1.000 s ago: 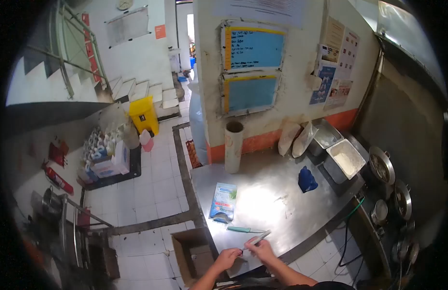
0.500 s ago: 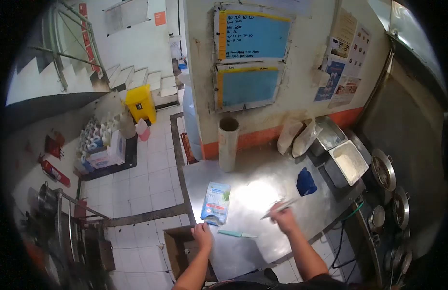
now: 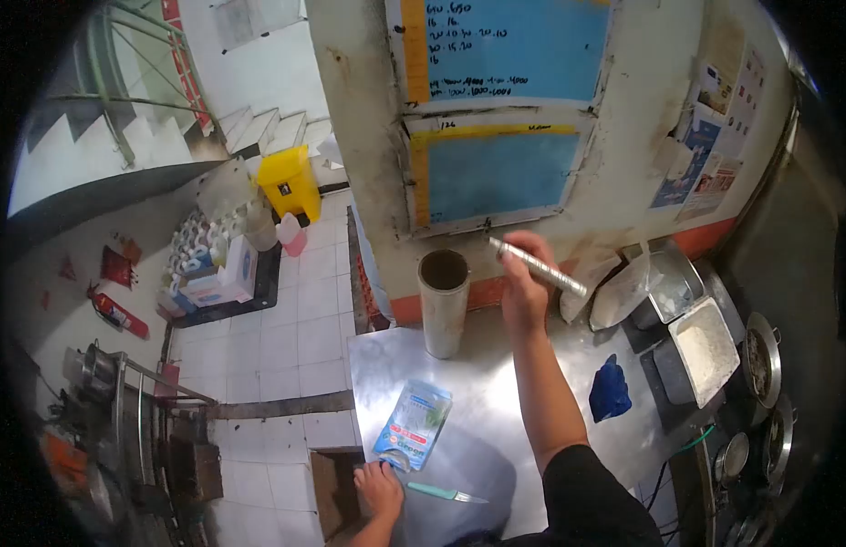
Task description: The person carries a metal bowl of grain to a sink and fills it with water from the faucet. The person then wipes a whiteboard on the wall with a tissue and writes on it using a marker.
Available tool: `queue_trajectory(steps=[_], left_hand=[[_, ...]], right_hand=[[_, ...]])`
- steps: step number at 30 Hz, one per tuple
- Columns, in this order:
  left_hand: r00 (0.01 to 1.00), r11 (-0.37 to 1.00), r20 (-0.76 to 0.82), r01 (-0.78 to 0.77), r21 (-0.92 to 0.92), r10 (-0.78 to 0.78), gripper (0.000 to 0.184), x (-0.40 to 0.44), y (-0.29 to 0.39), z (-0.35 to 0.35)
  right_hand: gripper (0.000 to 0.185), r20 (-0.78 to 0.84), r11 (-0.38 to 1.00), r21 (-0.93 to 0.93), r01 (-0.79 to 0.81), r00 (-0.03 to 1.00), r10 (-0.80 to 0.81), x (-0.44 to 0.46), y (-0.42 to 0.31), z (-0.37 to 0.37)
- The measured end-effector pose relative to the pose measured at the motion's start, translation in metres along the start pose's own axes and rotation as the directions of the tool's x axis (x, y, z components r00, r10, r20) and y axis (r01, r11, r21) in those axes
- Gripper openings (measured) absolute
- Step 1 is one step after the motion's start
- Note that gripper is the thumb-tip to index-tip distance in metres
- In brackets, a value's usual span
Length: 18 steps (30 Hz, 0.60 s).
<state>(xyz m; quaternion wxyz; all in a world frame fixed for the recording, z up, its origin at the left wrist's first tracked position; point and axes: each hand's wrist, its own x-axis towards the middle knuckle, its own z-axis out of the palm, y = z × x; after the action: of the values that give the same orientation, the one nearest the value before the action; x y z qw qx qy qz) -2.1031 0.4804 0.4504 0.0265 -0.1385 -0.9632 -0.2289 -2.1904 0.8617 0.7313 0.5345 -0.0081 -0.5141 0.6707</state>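
Observation:
My right hand is raised in front of the wall, closed around a slim whitish marker pen with dark print along its barrel. Behind and above it hangs the lower blue board with a yellow border; the upper blue board bears handwriting. At the near left edge of the metal table, my left hand rests with fingers stretched out, by the bottom end of a blue-and-white packet. A small knife with a mint-green handle lies just right of that hand.
An upright tube stands on the metal table by the wall. A crumpled dark blue item lies to the right, near plastic bags and a metal tray of pale powder. Below the left edge sits a cardboard box.
My right hand has moved up and forward from low over the table towards the boards, carrying the marker pen. The view has shifted closer to the wall. My left hand stays by the packet.

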Motion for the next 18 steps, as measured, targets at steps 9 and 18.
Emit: queue_trajectory(steps=[9, 18], left_hand=[[0.999, 0.996, 0.012, -0.053, 0.066, 0.052, 0.021, 0.002, -0.012, 0.016], [0.998, 0.992, 0.029, -0.058, 0.114, 0.055, 0.022, 0.007, 0.004, -0.001]], right_hand=[[0.017, 0.218, 0.902, -0.199, 0.384, 0.914, -0.341, 0.093, 0.027, 0.030], [0.014, 0.367, 0.758, -0.274, 0.592, 0.793, -0.486, 0.104, 0.065, 0.051]])
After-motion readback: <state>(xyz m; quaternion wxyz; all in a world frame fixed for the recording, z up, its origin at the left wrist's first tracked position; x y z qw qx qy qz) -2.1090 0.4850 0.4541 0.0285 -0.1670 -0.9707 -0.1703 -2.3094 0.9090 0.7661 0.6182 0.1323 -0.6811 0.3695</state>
